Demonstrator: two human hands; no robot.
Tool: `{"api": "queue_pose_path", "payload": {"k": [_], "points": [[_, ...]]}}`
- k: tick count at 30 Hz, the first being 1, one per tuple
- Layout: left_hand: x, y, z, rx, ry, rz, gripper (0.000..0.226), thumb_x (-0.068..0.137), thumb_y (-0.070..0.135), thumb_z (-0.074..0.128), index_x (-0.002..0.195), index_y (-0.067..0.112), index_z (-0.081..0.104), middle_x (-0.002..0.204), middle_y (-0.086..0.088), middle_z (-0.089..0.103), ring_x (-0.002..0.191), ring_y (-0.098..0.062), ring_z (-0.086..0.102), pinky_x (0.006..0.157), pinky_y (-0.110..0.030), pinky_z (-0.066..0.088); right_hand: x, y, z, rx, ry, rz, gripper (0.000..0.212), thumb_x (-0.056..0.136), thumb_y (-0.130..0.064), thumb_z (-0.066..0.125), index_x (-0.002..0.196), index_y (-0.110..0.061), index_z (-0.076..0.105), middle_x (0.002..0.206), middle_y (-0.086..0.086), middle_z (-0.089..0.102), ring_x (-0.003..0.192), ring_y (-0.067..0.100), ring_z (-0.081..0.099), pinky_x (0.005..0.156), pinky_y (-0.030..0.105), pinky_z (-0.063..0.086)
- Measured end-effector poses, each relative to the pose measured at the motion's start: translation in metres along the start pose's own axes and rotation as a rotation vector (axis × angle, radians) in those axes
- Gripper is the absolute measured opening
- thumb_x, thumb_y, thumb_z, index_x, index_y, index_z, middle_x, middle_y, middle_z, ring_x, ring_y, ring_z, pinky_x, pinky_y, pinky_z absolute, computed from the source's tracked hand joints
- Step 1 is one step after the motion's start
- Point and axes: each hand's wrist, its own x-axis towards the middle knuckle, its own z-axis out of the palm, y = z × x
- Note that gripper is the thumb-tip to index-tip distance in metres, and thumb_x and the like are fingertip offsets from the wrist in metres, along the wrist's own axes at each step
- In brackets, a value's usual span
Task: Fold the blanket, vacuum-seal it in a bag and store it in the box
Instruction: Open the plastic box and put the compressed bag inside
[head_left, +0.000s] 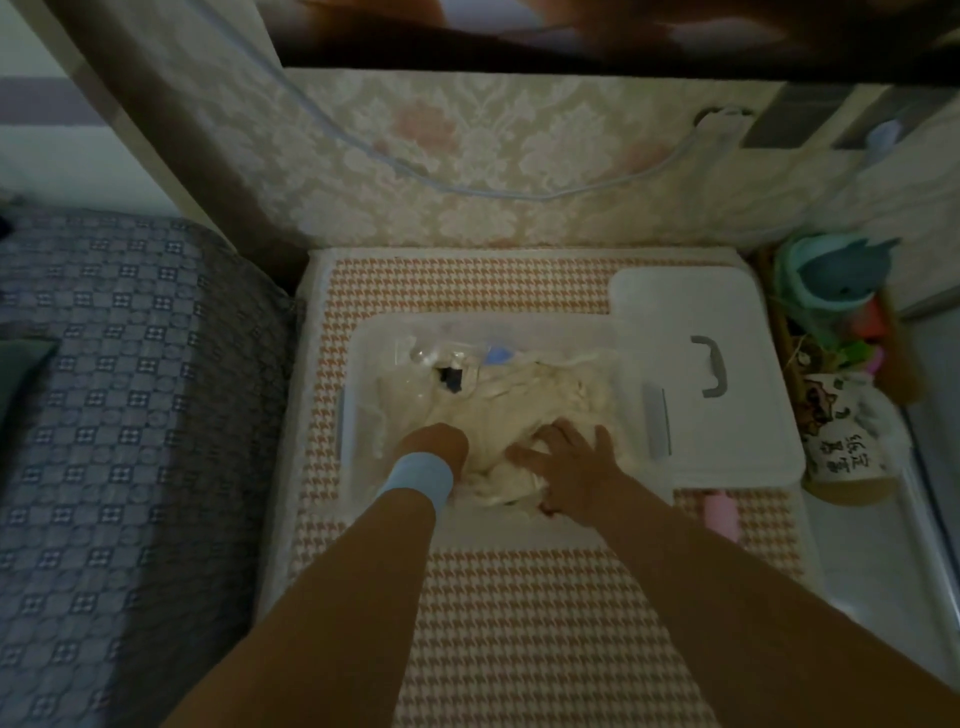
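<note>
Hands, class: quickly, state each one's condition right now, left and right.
Left hand: down against the bagged blanket in the box; fingers hidden, cannot be told.
Right hand: open, fingers spread, pressing on the bagged blanket.

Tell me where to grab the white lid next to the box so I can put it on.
Take the grey handle on the white lid, coming from above with the right hand, probably the nearer one. The lid lies flat right of the box, handle facing up, so its edges sit low against the mat.
</note>
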Motion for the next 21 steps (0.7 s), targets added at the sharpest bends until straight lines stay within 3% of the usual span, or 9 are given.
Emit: {"api": "queue_pose_path", "payload": {"k": [6, 9, 12, 14, 17, 21], "points": [[-0.004, -0.005, 0.004, 0.086, 0.005, 0.074, 0.025, 0.088, 0.005, 0.063, 0.111, -0.001, 0.067, 0.116, -0.019, 0.065, 0.105, -0.031, 0.064, 0.082, -0.032, 0.049, 0.017, 0.0, 0.005, -0.006, -0.034, 0.062, 0.079, 0.094, -0.052, 0.057, 0.151, -0.056, 0.003, 0.164, 0.003, -0.007, 0.151, 0.026, -0.012, 0.114, 0.069, -0.001], [-0.033, -0.018, 0.004, 0.049, 0.005, 0.153, 0.049, 0.092, 0.02, 0.059, 0.14, 0.019, 0.047, 0.143, -0.009, 0.045, 0.128, -0.029, 0.047, 0.101, -0.033, 0.041, 0.007, -0.005, -0.005, -0.013, -0.051, 0.064, 0.082, 0.093, -0.053, 0.058, 0.152, -0.054, 0.001, 0.164, 0.002, -0.007, 0.152, 0.026, -0.011, 0.114, 0.07, 0.0], [-0.08, -0.046, -0.009, 0.005, 0.071, 0.209, 0.055, 0.09, 0.025, 0.058, 0.14, 0.035, 0.039, 0.148, 0.001, 0.034, 0.135, -0.025, 0.035, 0.11, -0.036, 0.034, -0.004, -0.019, -0.029, -0.083, -0.095, 0.085, 0.079, 0.092, -0.06, 0.051, 0.155, -0.047, 0.005, 0.165, 0.006, -0.005, 0.152, 0.03, -0.008, 0.113, 0.07, -0.002], [-0.105, -0.064, -0.016, 0.146, 0.159, 0.218, 0.044, 0.086, 0.035, 0.062, 0.128, 0.033, 0.048, 0.136, 0.001, 0.043, 0.126, -0.025, 0.042, 0.105, -0.036, 0.038, -0.014, -0.037, -0.051, -0.054, -0.052, 0.083, 0.073, 0.093, -0.059, 0.044, 0.157, -0.04, 0.012, 0.166, 0.008, -0.005, 0.152, 0.031, -0.007, 0.116, 0.066, -0.003], [-0.119, -0.067, -0.016, 0.343, 0.126, 0.181, 0.031, 0.089, 0.04, 0.059, 0.113, 0.019, 0.057, 0.117, 0.0, 0.059, 0.107, -0.023, 0.057, 0.092, -0.036, 0.049, -0.03, -0.076, -0.068, 0.06, 0.129, -0.005, 0.063, 0.097, -0.045, 0.045, 0.155, -0.037, 0.024, 0.166, 0.006, 0.005, 0.152, 0.027, 0.003, 0.121, 0.054, 0.003], [-0.115, -0.056, -0.007, 0.355, 0.128, 0.103, 0.023, 0.093, 0.011, 0.057, 0.114, 0.006, 0.062, 0.114, -0.011, 0.064, 0.101, -0.027, 0.064, 0.084, -0.035, 0.053, -0.032, -0.121, -0.048, 0.347, -0.107, -0.189, 0.057, 0.107, -0.032, 0.035, 0.159, -0.025, 0.013, 0.167, 0.003, 0.007, 0.152, 0.021, 0.01, 0.122, 0.033, 0.003]]}}
